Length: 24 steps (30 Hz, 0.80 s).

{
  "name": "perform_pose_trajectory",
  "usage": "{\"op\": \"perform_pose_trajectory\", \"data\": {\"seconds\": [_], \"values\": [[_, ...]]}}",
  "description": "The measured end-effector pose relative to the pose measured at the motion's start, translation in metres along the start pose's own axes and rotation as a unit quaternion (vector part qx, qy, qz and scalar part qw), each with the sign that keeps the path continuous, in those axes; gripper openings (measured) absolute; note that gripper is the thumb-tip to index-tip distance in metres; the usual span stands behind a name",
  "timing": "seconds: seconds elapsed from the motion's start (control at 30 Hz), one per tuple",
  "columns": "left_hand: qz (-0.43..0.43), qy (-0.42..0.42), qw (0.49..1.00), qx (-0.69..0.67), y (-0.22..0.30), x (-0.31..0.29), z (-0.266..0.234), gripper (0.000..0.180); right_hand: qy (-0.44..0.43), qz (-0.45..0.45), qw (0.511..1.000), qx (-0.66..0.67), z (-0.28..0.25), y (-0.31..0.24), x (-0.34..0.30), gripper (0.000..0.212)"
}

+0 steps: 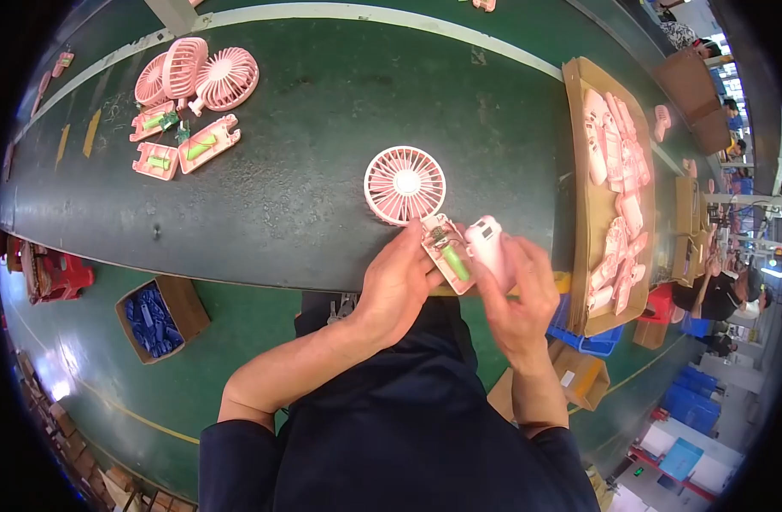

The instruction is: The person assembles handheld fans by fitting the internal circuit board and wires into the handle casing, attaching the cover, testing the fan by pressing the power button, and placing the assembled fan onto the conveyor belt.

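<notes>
My left hand is closed round the opened pink handle half of a small handheld fan, near the table's front edge. A green battery and a little circuit board with wires lie inside that half. Its round pink fan head rests on the table just beyond my fingers. In my right hand is a pink handle cover with dark openings at its far end, held close beside the opened half. My fingers hide the lower part of the cover.
Several fan heads and opened handles with green batteries lie at the far left of the dark green table. A cardboard tray of pink handle covers stands at the right. A carton of blue packets is on the floor.
</notes>
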<state>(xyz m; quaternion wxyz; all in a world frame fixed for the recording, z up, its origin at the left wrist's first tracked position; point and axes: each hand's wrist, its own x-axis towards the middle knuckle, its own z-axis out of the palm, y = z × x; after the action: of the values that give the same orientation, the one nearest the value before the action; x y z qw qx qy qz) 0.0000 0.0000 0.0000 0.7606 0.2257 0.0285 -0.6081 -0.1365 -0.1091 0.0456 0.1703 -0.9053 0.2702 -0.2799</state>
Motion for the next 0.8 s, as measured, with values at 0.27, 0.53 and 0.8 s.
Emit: {"op": "perform_pose_trajectory", "data": {"seconds": [0.27,0.53,0.8], "values": [[0.005,0.005,1.0,-0.024,-0.002,0.0,0.002,0.062,-0.013,-0.054,0.998,-0.006,0.019,-0.016,0.003,0.045],[0.002,-0.011,1.0,-0.029,-0.005,0.002,-0.003,0.062,-0.02,-0.071,0.997,-0.029,0.028,-0.017,0.002,0.044],[-0.005,-0.017,1.0,-0.019,-0.005,0.003,-0.004,0.061,-0.028,-0.081,0.995,-0.05,0.03,-0.017,0.003,0.044]]}}
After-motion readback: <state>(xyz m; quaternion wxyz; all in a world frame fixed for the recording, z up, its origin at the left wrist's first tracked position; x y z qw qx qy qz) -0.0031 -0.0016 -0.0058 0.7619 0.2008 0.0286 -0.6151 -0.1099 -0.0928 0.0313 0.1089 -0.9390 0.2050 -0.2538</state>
